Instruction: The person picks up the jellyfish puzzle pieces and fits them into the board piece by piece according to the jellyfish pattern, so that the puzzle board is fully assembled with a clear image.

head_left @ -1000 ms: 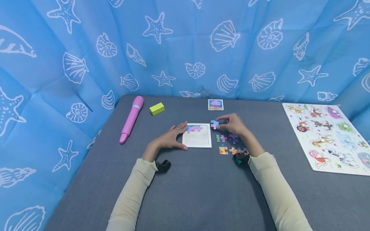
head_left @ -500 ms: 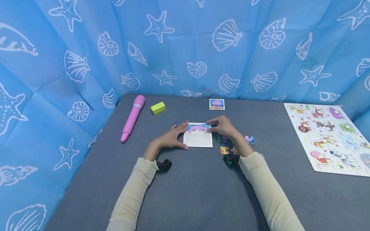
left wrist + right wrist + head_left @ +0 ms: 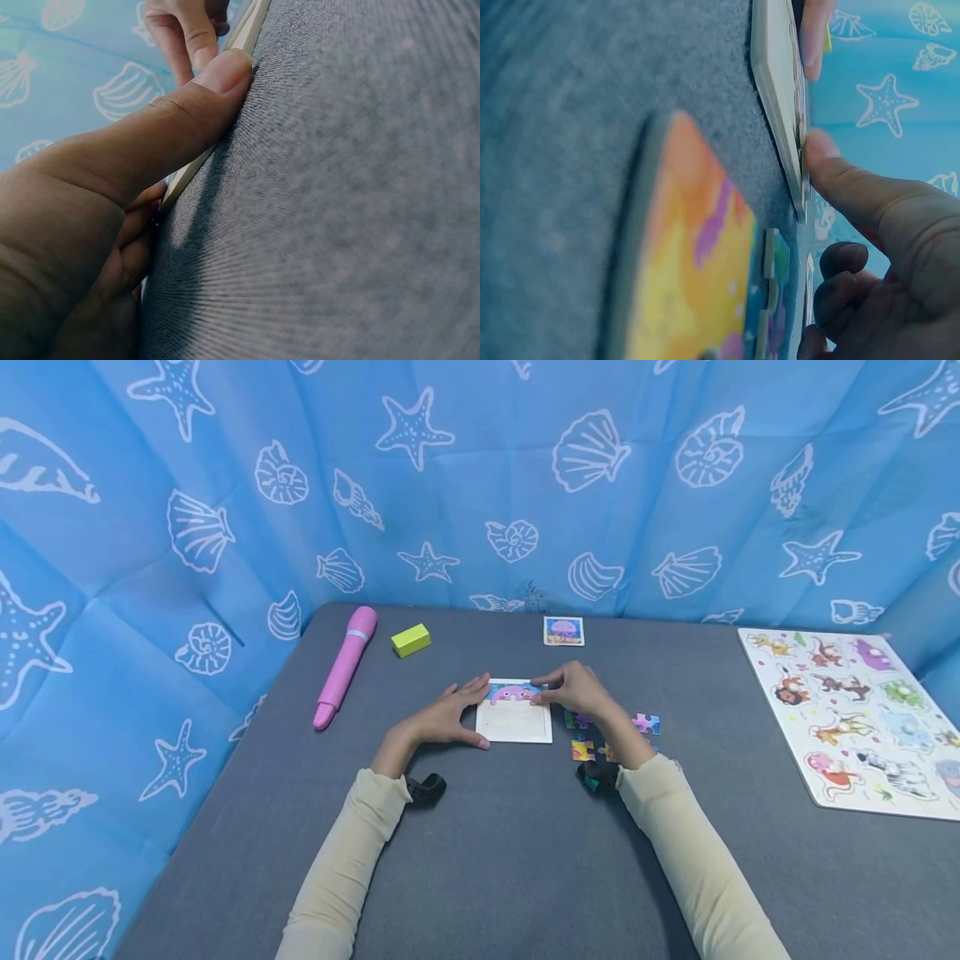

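A white square puzzle tray [image 3: 513,729] lies flat on the table, with joined jigsaw pieces [image 3: 508,693] showing a pink face along its far edge. My left hand [image 3: 442,717] holds the tray's left side, thumb at the near corner and fingers at the far corner. At the tray's far right corner, my right hand [image 3: 581,689] pinches a jigsaw piece set against the others; its fingers partly cover it. The right wrist view has the thumb [image 3: 826,154] on the tray's edge area. Several loose jigsaw pieces [image 3: 582,750] lie right of the tray, partly under the right wrist.
A small pink picture card [image 3: 563,631] lies behind the tray. Far left are a pink toy microphone [image 3: 345,668] and a yellow-green block [image 3: 411,641]. A large animal puzzle board [image 3: 847,718] lies at the right. A blue shell-print curtain [image 3: 480,485] hangs behind the table.
My right hand has carried the jigsaw piece left from beside the tray into its far right corner, then stayed nearly still. The left hand has kept its place on the tray.
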Tool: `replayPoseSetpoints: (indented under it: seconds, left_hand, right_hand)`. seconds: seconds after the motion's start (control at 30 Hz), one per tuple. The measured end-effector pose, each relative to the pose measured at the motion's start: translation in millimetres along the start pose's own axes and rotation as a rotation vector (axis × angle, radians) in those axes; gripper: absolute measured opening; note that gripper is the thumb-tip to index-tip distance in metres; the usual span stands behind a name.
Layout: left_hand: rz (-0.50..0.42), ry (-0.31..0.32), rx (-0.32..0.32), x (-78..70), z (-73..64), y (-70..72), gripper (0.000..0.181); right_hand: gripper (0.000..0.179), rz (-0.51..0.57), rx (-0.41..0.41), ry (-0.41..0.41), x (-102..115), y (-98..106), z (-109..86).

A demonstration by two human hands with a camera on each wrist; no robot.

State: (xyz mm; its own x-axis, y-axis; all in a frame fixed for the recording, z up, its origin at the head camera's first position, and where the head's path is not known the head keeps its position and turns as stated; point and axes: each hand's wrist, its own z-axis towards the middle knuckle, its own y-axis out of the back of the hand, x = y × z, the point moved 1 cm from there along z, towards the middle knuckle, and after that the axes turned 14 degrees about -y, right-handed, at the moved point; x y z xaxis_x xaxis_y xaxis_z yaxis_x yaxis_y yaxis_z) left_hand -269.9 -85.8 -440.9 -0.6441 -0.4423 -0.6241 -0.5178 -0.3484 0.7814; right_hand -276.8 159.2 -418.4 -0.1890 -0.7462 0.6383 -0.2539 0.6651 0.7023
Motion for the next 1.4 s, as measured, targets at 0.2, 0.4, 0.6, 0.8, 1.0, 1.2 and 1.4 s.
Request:
replayPoseSetpoints:
  seconds: [0.2, 0.4, 0.6, 0.8, 1.0, 1.2, 1.4]
  left_hand:
    - [-0.005, -0.006, -0.003, -0.1, -0.1, 0.1, 0.098]
    - [-0.007, -0.008, -0.01, 0.8, 0.8, -1.0, 0.098]
    - [-0.005, -0.006, -0.004, 1.0, 1.4, -2.3, 0.099]
    - [-0.021, -0.003, -0.016, -0.3, -0.3, -0.2, 0.098]
    - [-0.01, -0.011, -0.007, -0.8, -0.9, 0.6, 0.098]
    - [-0.003, -0.005, -0.007, -1.2, -0.8, 0.6, 0.098]
    - [-0.007, 0.0, -0.005, -2.5, -1.2, 0.9, 0.099]
  right_hand:
    - [0.036, -0.091, -0.052, -0.006, 2.7, 0.0, -0.6]
    - [0.037, -0.166, -0.07, 0.011, 5.2, 0.1, -2.3]
    - [0.036, -0.221, -0.068, 0.005, 7.6, 0.3, -5.7]
    - [0.035, -0.279, -0.089, 0.033, 14.9, -0.4, -8.7]
    - [0.036, -0.264, -0.086, 0.022, 13.3, -0.4, -7.2]
    - [0.034, -0.252, -0.09, 0.024, 8.8, -0.3, -7.9]
    - [0.038, -0.082, -0.008, 0.104, -7.5, 9.8, -13.8]
